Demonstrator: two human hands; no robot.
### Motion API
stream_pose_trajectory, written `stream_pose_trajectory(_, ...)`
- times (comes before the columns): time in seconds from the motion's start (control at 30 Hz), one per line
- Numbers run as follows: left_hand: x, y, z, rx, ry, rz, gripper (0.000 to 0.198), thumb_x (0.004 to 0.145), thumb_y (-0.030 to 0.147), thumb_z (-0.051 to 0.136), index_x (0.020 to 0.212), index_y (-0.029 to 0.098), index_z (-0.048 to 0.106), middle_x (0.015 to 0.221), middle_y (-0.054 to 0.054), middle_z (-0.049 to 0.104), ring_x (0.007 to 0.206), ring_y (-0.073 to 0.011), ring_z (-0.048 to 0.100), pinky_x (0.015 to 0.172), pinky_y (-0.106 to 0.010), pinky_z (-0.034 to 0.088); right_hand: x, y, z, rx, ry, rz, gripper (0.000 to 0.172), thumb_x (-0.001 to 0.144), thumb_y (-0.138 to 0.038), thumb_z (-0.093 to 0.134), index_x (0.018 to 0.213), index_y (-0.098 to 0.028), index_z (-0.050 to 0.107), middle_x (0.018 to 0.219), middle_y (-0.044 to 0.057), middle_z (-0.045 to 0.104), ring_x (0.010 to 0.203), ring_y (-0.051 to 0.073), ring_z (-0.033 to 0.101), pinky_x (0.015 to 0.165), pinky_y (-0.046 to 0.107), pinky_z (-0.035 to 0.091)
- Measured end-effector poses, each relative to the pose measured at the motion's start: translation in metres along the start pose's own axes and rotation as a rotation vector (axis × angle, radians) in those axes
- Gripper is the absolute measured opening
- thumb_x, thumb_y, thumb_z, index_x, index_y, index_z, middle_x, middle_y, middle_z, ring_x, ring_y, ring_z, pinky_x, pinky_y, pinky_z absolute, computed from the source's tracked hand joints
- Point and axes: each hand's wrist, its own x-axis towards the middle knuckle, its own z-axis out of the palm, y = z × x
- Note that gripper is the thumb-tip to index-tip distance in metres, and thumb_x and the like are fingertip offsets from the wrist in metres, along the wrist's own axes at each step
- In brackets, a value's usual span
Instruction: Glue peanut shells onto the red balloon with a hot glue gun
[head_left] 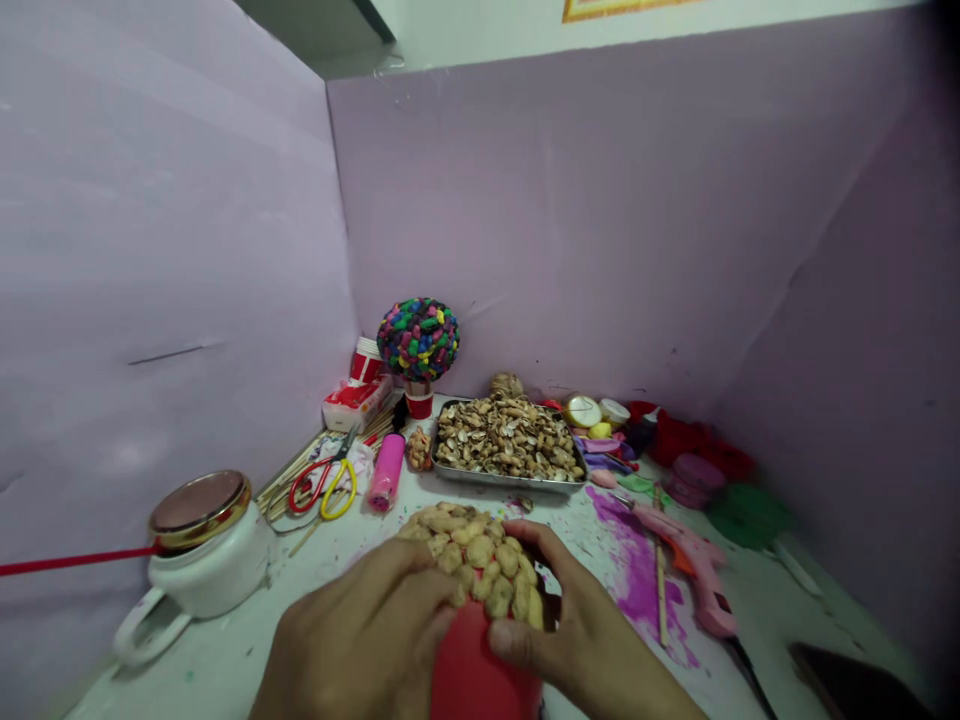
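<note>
From my remote post I record two hands at the near middle of the counter. Between them is the dome, faced with tan, pitted nut shells set close together, red showing in the gaps. On its near side a smooth, matt red piece curves away. The left hand has its grip closed on the dome's left side, fingers bent inward. The right hand also grasps it, fingers over the shells at right, thumb flat on the red.

Beyond the dome I note a shallow metal tray heaped with dry, brittle shells. Far left, a knobbly multicoloured ball stands above a red cup. Nearer are a glossy pink cylinder and scissors with red and yellow loops. Near left is a rounded white mug under a gold-rimmed lid. At right I find a pink plastic glue gun and a slim wooden stick, beside a blotchy purple stain.
</note>
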Motion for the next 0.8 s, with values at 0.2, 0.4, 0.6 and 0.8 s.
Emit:
stream_pose_trajectory(0.2, 0.037, -0.031, -0.012, -0.301, -0.144, -0.409, 0.010, 0.075, 0.022, 0.056, 0.072, 0.020, 0.065, 0.072, -0.003, 0.064, 0.067, -0.0161, 0.057, 0.059, -0.024, 0.042, 0.014, 0.015, -0.028, 0.078, -0.054, -0.035, 0.066, 0.049, -0.044, 0.079, 0.106, -0.025, 0.052, 0.114, 0.008, 0.061, 0.111, 0.032, 0.051, 0.092, 0.042, 0.037)
stream_pose_trajectory(0.4, 0.045, -0.059, 0.009, -0.835, -0.075, -0.782, 0.017, 0.065, 0.027, 0.064, 0.074, 0.013, 0.060, 0.054, 0.003, 0.053, 0.046, -0.0081, 0.042, 0.043, -0.019, 0.033, 0.030, 0.046, -0.043, 0.205, -0.052, -0.100, 0.082, 0.035, -0.054, 0.080, 0.109, -0.030, 0.053, 0.123, 0.007, 0.056, 0.119, 0.035, 0.043, 0.096, 0.044, 0.035)
stream_pose_trajectory(0.6, 0.039, -0.060, 0.023, -1.040, -0.065, -0.926, 0.018, 0.061, 0.026, 0.068, 0.071, 0.012, 0.061, 0.048, 0.004, 0.052, 0.044, -0.0061, 0.043, 0.043, -0.017, 0.030, 0.035, 0.058, -0.036, 0.162, -0.068, -0.164, 0.092, 0.025, -0.056, 0.080, 0.108, -0.032, 0.050, 0.129, 0.006, 0.051, 0.123, 0.036, 0.040, 0.096, 0.042, 0.034)
stream_pose_trajectory(0.8, 0.038, -0.056, 0.024, -1.046, -0.069, -0.953, 0.020, 0.059, 0.025, 0.070, 0.071, 0.013, 0.062, 0.050, 0.004, 0.053, 0.045, -0.0055, 0.043, 0.044, -0.017, 0.029, 0.026, 0.041, -0.041, 0.076, -0.155, -0.085, 0.089, 0.033, -0.057, 0.079, 0.113, -0.034, 0.048, 0.134, 0.005, 0.046, 0.127, 0.033, 0.034, 0.097, 0.043, 0.033)
